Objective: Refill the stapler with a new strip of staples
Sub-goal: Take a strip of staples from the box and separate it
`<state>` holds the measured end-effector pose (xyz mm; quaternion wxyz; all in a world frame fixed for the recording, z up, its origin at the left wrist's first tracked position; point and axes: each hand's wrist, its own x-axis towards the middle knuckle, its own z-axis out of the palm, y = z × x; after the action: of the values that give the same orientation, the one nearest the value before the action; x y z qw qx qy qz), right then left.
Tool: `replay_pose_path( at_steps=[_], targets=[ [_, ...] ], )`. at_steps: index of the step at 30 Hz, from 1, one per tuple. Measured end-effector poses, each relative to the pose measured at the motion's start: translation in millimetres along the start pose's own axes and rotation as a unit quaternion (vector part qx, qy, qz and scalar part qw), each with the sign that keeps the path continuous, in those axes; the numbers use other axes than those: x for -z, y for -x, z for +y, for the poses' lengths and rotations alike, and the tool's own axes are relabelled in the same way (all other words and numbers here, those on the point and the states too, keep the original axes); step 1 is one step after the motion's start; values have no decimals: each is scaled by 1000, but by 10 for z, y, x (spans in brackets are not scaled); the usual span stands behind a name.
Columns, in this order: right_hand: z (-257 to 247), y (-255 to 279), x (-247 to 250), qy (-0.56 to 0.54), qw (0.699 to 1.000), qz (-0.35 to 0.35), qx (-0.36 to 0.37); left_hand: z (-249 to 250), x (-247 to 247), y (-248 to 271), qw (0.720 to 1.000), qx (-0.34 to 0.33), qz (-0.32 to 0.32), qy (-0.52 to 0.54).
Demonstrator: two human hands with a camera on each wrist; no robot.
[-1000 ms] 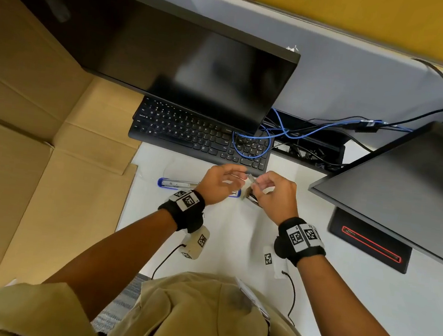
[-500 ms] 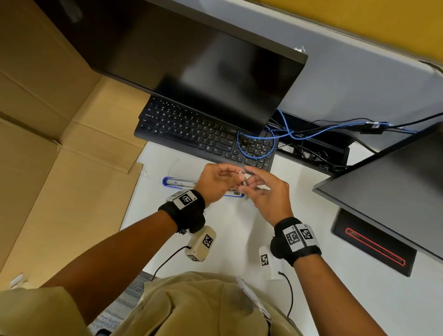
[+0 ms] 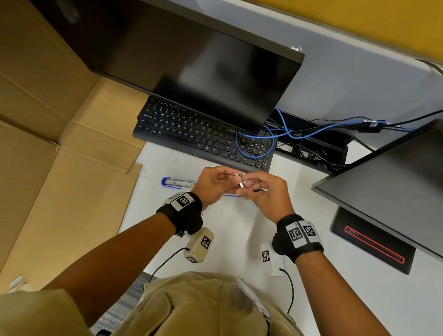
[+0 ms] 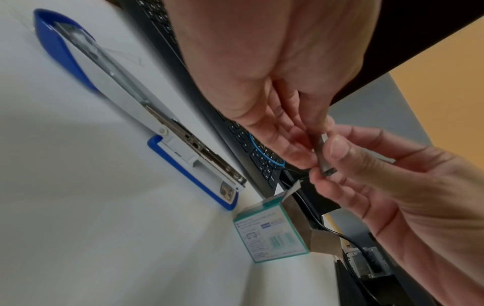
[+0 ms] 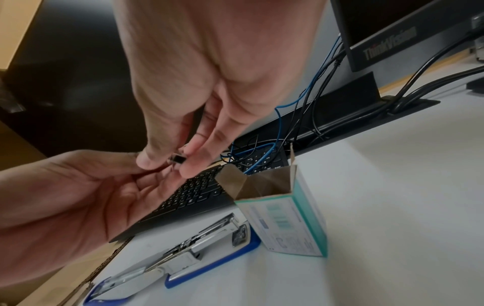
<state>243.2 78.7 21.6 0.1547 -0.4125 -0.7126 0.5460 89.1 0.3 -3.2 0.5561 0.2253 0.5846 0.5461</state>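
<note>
I hold the strip of staples (image 4: pixel 323 157) in the air above the stapler (image 4: pixel 146 116), which lies swung open flat on the white desk (image 3: pixel 366 295) just below my hands. My right hand (image 3: pixel 265 196) pinches the strip between thumb and fingertips (image 5: pixel 193 163), the other fingers loosely curled. My left hand (image 3: pixel 214 185) meets it from the other side, its thumb and fingers touching the strip's upper end, so both hands grasp the same short metal piece. Just beside the stapler's front end stands the staple box (image 5: pixel 285 219), its top flaps open. Beyond the stapler lies the black keyboard (image 3: pixel 204 135), with blue and black cables (image 3: pixel 287 134) trailing over its right end, and behind that a dark monitor (image 3: pixel 173 51).
</note>
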Motion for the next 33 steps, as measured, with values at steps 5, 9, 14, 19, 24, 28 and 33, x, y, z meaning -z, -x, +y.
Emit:
replay_pose_path(
  at_steps=[5, 9, 14, 19, 24, 28, 33],
  targets=[
    [-9, 9, 5, 5, 999, -26, 18, 4, 13, -5, 1000, 8, -13, 3],
    [-12, -14, 4, 4, 1000, -21, 18, 13, 26, -19, 1000, 15, -5, 7],
    [-11, -8, 4, 9, 1000, -20, 17, 7, 32, -21, 1000, 13, -4, 8],
    [-24, 2, 19, -11, 1000, -26, 11, -16, 35, -16, 1000, 18, -10, 17],
    [-11, 14, 24, -33, 999, -13, 5, -11, 35, -13, 1000, 15, -11, 19],
    [12, 35, 38, -62, 998, 12, -3, 8, 41, -26, 999, 11, -3, 30],
    [43, 67, 92, -64, 998, 26, -8, 44, 61, -77, 1000, -2, 11, 8]
  ],
)
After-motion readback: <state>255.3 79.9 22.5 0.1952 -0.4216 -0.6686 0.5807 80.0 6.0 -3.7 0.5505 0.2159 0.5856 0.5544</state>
